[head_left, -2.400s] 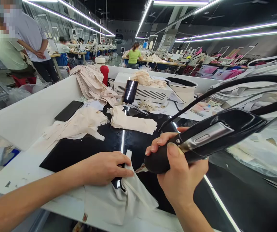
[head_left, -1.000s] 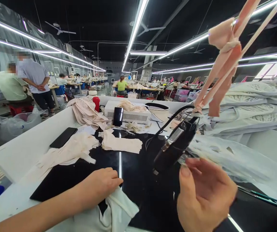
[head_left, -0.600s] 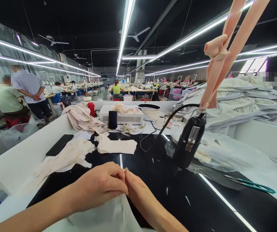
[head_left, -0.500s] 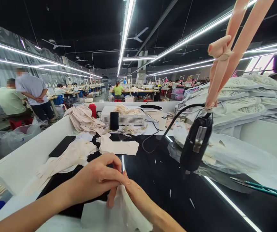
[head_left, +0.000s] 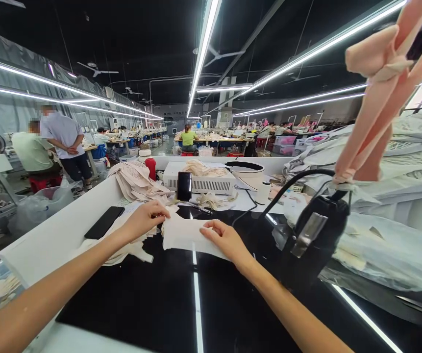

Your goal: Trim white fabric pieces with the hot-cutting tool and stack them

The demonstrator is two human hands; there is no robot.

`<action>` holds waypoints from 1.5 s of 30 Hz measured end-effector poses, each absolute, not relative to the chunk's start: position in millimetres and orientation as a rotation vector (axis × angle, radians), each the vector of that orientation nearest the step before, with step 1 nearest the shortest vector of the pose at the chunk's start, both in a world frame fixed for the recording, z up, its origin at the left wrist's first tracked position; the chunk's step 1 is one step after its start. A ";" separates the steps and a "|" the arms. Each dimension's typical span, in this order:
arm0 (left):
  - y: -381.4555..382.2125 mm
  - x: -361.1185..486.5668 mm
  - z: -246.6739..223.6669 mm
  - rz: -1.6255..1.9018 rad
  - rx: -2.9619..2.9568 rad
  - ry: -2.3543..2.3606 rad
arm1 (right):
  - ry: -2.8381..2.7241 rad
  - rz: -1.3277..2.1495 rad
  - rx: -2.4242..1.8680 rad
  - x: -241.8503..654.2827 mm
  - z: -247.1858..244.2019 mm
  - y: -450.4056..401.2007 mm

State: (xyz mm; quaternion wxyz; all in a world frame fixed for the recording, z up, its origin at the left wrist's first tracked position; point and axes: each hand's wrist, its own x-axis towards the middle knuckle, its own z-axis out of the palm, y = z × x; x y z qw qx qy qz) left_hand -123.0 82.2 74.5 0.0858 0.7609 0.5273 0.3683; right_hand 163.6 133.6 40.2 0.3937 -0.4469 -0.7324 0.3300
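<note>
A cream-white piece of fabric [head_left: 186, 234] is stretched between my hands, over the far side of the glossy black work surface [head_left: 152, 304]. My left hand [head_left: 145, 219] pinches it near its upper left corner, thumb and fingers together. At the right end, my right hand [head_left: 230, 241] grips the edge between thumb and curled fingers. More cream fabric pieces [head_left: 133, 251] lie in a loose pile under and beside my left wrist. To the right hangs a black handheld device [head_left: 317, 230] with a metal plate, tied to knotted pink straps [head_left: 374, 98].
A black phone [head_left: 105, 222] lies at the left, and another phone [head_left: 185, 186] leans on a white vented box [head_left: 211, 182]. A plastic bag [head_left: 390, 250] and scissors [head_left: 420, 306] are at the right, below stacked white panels [head_left: 409, 147]. Other people sit or stand farther back.
My hands have moved forward and apart, from close together near me to the fabric on the far side. The pale piece they held near me is out of sight. The view has shifted left.
</note>
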 end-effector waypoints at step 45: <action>139.0 -120.2 1.9 0.569 2.307 1.797 | -2.612 -0.115 -1.083 151.1 5.2 132.2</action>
